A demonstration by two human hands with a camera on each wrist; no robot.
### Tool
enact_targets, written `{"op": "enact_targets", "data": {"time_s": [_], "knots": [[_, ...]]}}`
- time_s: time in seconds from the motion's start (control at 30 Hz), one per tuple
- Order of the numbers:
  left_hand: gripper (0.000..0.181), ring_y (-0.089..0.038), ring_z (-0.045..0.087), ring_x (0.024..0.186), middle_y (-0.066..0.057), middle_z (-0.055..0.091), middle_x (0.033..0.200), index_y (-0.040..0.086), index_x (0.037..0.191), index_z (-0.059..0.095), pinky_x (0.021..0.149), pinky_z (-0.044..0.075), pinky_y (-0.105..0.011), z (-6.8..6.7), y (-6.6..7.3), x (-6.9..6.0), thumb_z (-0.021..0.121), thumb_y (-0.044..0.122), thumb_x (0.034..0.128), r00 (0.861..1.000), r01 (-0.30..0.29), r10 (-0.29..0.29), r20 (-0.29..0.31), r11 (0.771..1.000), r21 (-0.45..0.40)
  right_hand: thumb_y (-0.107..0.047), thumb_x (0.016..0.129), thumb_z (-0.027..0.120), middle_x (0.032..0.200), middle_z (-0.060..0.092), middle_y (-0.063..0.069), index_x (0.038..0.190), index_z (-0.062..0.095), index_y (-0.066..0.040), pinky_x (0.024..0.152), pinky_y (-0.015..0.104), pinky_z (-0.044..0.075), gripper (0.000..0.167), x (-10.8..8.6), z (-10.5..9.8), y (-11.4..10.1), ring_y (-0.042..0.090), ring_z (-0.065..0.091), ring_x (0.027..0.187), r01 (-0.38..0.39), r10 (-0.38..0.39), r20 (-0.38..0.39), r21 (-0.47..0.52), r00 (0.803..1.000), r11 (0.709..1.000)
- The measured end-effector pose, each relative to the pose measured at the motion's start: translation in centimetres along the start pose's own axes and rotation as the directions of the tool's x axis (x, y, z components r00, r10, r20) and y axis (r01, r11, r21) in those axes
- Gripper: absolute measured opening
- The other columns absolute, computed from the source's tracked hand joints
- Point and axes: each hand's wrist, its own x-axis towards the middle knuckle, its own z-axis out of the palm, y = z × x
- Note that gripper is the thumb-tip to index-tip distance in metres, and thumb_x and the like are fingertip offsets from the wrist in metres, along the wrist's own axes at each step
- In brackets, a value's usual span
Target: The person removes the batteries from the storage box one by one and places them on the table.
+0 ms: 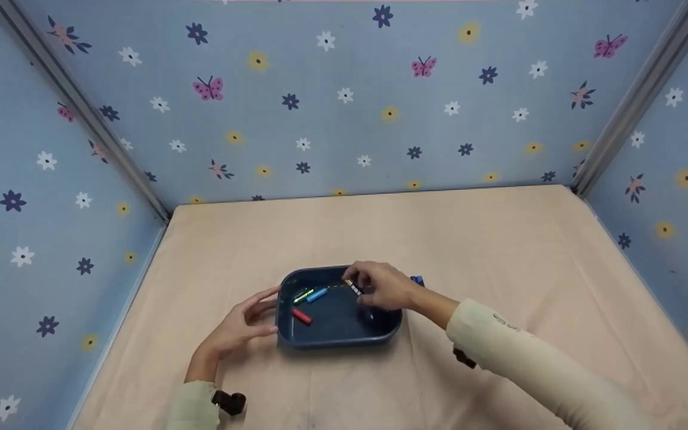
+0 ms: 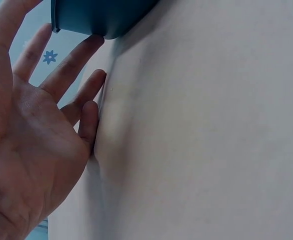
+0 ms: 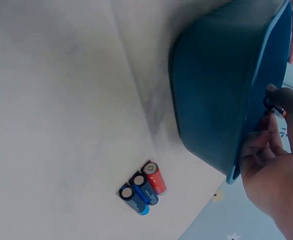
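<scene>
A dark blue plastic basin (image 1: 335, 344) stands on the table. Inside it, toward the left, lie a red battery (image 1: 301, 316), a blue battery (image 1: 317, 295) and a green battery (image 1: 303, 296). Over the basin's right part, my right hand (image 1: 387, 286) pinches a dark battery (image 1: 353, 287) between thumb and fingertips; in the right wrist view this battery (image 3: 275, 107) shows an orange end. My left hand (image 1: 233, 328) touches the basin's left side with fingers spread and fairly straight. In the left wrist view the left palm (image 2: 36, 135) holds nothing.
Right of the basin, a red battery (image 3: 154, 178) and two dark blue batteries (image 3: 138, 194) stand side by side on the pale tablecloth (image 1: 499, 239); the right arm mostly hides them in the head view. Flower-patterned panels (image 1: 344, 131) enclose the table at the back and sides.
</scene>
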Motion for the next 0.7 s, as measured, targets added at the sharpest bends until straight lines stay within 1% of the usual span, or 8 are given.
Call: {"op": "enact_targets", "data": {"time_s": [0.17, 0.3, 0.37, 0.43, 0.5, 0.57, 0.63, 0.7], "knots": [[0.09, -0.048, 0.047, 0.165, -0.021, 0.048, 0.178, 0.017, 0.177, 0.039, 0.137, 0.029, -0.071, 0.0, -0.1, -0.1, 0.086, 0.015, 0.1004, 1.0, 0.012, -0.012, -0.015, 1.0, 0.008, 0.001, 0.096, 0.083, 0.112, 0.075, 0.013, 0.141, 0.071, -0.008, 0.09, 0.034, 0.056, 0.048, -1.1, -0.8, 0.3, 0.018, 0.065, 0.099, -0.01, 0.01, -0.097, 0.003, 0.995, 1.0], [0.089, -0.049, 0.046, 0.165, -0.021, 0.048, 0.178, 0.016, 0.176, 0.04, 0.138, 0.027, -0.072, 0.0, 0.0, -0.1, 0.086, 0.013, 0.1003, 1.0, 0.007, -0.007, -0.015, 1.0, 0.002, 0.003, 0.096, 0.083, 0.108, 0.073, 0.013, 0.141, 0.07, -0.008, 0.085, 0.028, 0.052, 0.048, -1.9, -1.2, 0.6, 0.017, 0.062, 0.094, -0.034, 0.041, -0.162, 0.041, 0.986, 0.999], [0.089, -0.048, 0.047, 0.165, -0.02, 0.048, 0.178, 0.017, 0.176, 0.04, 0.138, 0.03, -0.068, 0.1, 0.0, -0.1, 0.086, 0.015, 0.1004, 1.0, 0.009, -0.009, -0.017, 1.0, 0.004, 0.003, 0.096, 0.083, 0.106, 0.072, 0.013, 0.141, 0.07, -0.008, 0.082, 0.026, 0.051, 0.048, -2.3, -1.3, 0.7, 0.015, 0.06, 0.089, -0.047, 0.058, -0.187, 0.063, 0.981, 0.997], [0.088, -0.048, 0.047, 0.165, -0.021, 0.048, 0.177, 0.016, 0.176, 0.039, 0.139, 0.034, -0.059, 0.1, 0.0, -0.2, 0.085, 0.015, 0.1011, 1.0, 0.004, -0.003, -0.01, 1.0, 0.007, 0.002, 0.096, 0.083, 0.105, 0.072, 0.014, 0.141, 0.07, -0.007, 0.08, 0.025, 0.049, 0.048, -2.8, -1.4, 0.8, 0.014, 0.058, 0.084, -0.056, 0.073, -0.213, 0.084, 0.974, 0.995], [0.087, -0.049, 0.047, 0.164, -0.022, 0.049, 0.176, 0.014, 0.176, 0.039, 0.137, 0.038, -0.044, 0.1, 0.0, -0.2, 0.084, 0.014, 0.1018, 1.0, -0.006, 0.006, -0.006, 1.0, 0.007, 0.001, 0.096, 0.083, 0.105, 0.072, 0.014, 0.14, 0.07, -0.007, 0.077, 0.024, 0.048, 0.047, -3.2, -1.5, 0.8, 0.013, 0.056, 0.079, -0.065, 0.09, -0.239, 0.112, 0.967, 0.992], [0.086, -0.049, 0.047, 0.164, -0.023, 0.05, 0.176, 0.014, 0.176, 0.04, 0.132, 0.039, -0.03, 0.1, -0.1, -0.2, 0.084, 0.013, 0.1019, 1.0, -0.012, 0.012, -0.005, 1.0, -0.001, 0.001, 0.095, 0.084, 0.105, 0.073, 0.015, 0.139, 0.07, -0.007, 0.074, 0.023, 0.047, 0.047, -3.5, -1.6, 1.0, 0.012, 0.054, 0.075, -0.073, 0.108, -0.265, 0.139, 0.958, 0.988], [0.086, -0.05, 0.046, 0.164, -0.024, 0.05, 0.175, 0.013, 0.176, 0.04, 0.127, 0.039, -0.021, 0.1, -0.1, -0.2, 0.083, 0.012, 0.1021, 1.0, -0.021, 0.021, -0.003, 1.0, -0.004, 0.001, 0.095, 0.084, 0.105, 0.073, 0.016, 0.139, 0.07, -0.007, 0.071, 0.022, 0.046, 0.047, -3.8, -1.8, 1.2, 0.012, 0.054, 0.074, -0.083, 0.127, -0.286, 0.159, 0.95, 0.984], [0.086, -0.05, 0.047, 0.164, -0.024, 0.051, 0.175, 0.014, 0.176, 0.04, 0.125, 0.039, -0.017, 0.1, -0.1, -0.3, 0.083, 0.012, 0.102, 1.0, -0.018, 0.018, -0.005, 1.0, -0.006, 0.002, 0.094, 0.083, 0.104, 0.073, 0.016, 0.139, 0.07, -0.007, 0.067, 0.02, 0.048, 0.048, -4.2, -1.8, 1.6, 0.011, 0.056, 0.072, -0.099, 0.149, -0.302, 0.173, 0.942, 0.98]]}}
